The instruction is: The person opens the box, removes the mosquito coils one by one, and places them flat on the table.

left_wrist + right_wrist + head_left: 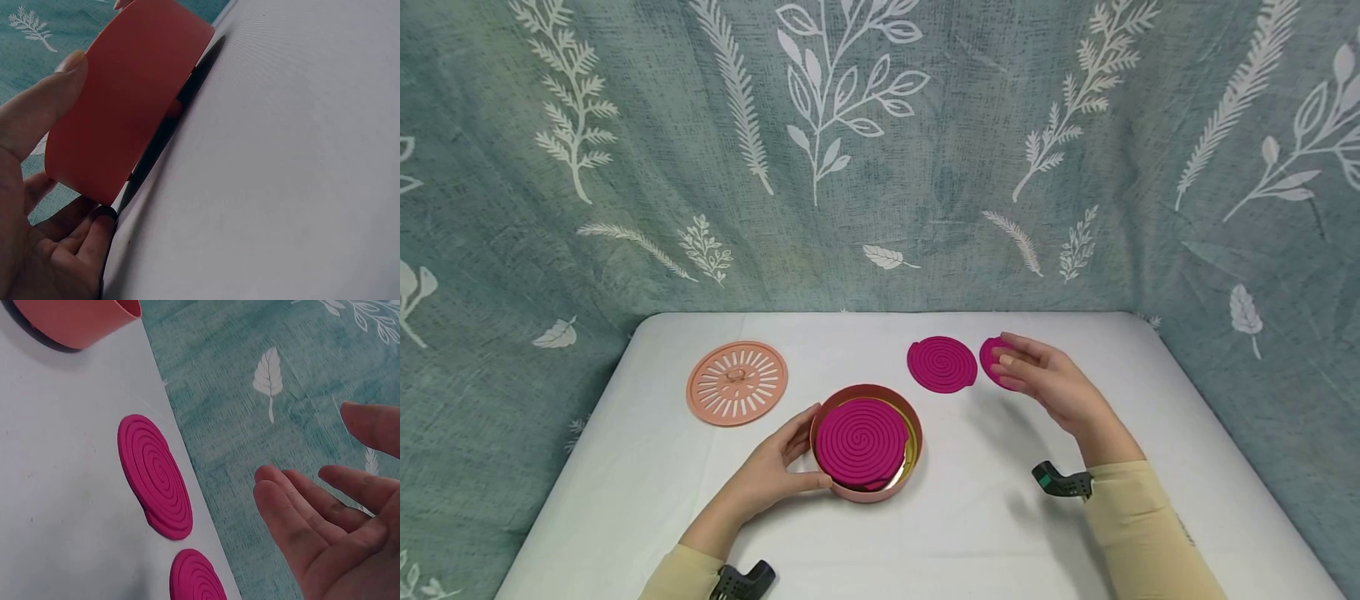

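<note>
A round salmon-coloured tin (916,467) (131,94) stands on the white table, with a magenta spiral coil (861,442) lying in its opening. My left hand (771,475) (50,181) grips the tin's left side, thumb at the near side and fingers round the far side. My right hand (1060,387) (337,531) hangs above the table, fingers loosely extended and holding nothing. It partly covers a magenta coil (989,358) (197,581) in the head view. Left of that coil lies another flat spiral coil (942,364) (156,478).
A slotted salmon-coloured lid (706,402) lies at the back left of the white table (985,533). Behind the table hangs a teal cloth (955,167) with white leaf patterns. The tin's wall (81,322) shows at the top left of the right wrist view.
</note>
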{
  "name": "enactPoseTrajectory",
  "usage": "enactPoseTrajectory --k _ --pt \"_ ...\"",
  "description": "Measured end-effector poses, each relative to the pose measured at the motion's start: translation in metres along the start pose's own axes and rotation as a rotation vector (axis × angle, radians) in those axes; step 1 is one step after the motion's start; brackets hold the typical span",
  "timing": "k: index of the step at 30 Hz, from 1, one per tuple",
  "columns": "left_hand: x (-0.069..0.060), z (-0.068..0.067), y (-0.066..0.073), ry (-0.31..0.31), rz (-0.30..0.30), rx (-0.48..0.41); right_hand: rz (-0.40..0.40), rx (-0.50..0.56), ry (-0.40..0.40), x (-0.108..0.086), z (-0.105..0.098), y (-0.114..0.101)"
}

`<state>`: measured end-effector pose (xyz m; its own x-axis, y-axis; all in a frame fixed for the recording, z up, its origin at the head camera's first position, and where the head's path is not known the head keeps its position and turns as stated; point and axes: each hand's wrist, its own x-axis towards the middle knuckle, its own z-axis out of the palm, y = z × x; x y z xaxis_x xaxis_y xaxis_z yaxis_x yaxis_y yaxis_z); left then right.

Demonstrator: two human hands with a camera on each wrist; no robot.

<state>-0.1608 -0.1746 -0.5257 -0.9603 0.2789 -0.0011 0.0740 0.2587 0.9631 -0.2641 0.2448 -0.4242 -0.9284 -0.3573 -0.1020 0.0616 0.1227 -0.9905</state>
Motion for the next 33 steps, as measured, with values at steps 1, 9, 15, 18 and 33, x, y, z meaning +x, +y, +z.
enactPoseTrajectory --k 1,9,15,18,33 --pt "0.0 0.0 0.0 -0.001 0.0 -0.001 0.0 0.0 -0.002 0.001 0.003 0.0" --pt "0.0 0.0 0.001 0.005 -0.017 0.013 -0.003 -0.016 -0.036 0.007 0.021 -0.002" --pt "0.001 0.0 0.0 0.008 -0.015 0.014 0.014 -0.027 -0.068 0.011 0.035 -0.005" --pt "0.001 -0.001 0.0 0.003 -0.01 0.009 0.023 -0.031 -0.083 0.012 0.042 -0.005" --pt "0.0 -0.001 0.003 -0.004 -0.005 -0.022 0.024 -0.02 -0.165 0.018 0.077 0.005"
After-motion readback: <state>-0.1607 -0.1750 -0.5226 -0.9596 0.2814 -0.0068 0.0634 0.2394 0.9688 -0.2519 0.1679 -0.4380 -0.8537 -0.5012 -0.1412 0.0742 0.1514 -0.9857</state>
